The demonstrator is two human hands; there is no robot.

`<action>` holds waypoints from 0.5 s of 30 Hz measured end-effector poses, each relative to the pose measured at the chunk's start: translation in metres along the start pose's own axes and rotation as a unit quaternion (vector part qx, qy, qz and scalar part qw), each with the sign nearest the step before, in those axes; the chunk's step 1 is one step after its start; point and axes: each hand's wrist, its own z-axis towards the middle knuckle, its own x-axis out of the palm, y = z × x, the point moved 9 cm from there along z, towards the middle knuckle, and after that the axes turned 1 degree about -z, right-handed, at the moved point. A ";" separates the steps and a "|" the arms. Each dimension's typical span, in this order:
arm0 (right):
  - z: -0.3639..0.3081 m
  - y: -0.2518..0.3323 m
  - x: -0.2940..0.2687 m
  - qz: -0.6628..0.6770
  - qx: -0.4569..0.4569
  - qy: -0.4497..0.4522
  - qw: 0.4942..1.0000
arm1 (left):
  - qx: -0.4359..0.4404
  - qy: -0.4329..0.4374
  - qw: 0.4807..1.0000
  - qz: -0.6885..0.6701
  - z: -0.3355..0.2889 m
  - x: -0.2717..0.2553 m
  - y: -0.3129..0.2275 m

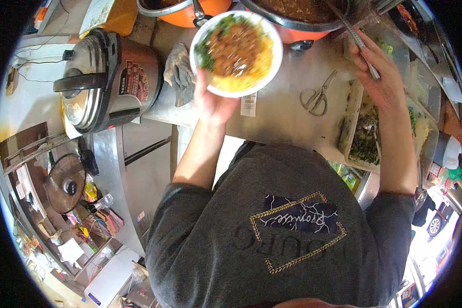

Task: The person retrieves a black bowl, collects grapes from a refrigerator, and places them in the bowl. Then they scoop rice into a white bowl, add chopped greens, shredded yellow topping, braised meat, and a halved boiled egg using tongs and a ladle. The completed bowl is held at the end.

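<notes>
I had the left hand gripping the white bowl at its lower left, thumb on the rim, other fingers mostly hidden beneath. Bowl was up over the far part of the desk, in front of the pots; couldn't tell if it touched one. Contents: greens on the left, glossy brown topping in the middle, yellow food at right and bottom. Right hand was wrapped around a metal handle that slanted up to the brown-filled pot; I couldn't make out its working end. Second orange pot sat left of that. Scissors lay between the hands, a paper slip just below the bowl. Grey cloth was left of the bowl, cooker past it. Tub of chopped greens stood on the right, near the right forearm.
</notes>
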 end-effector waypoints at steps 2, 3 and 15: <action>0.009 -0.018 -0.008 0.000 0.023 -0.046 0.999 | 0.019 -0.043 0.999 0.012 -0.032 -0.031 -0.017; 0.012 -0.024 -0.001 0.020 0.019 -0.002 1.000 | 0.027 -0.075 0.997 0.010 -0.046 -0.049 -0.024; -0.080 -0.261 -0.072 0.045 0.280 -0.181 0.942 | 0.048 -0.189 0.981 -0.001 -0.115 -0.195 -0.017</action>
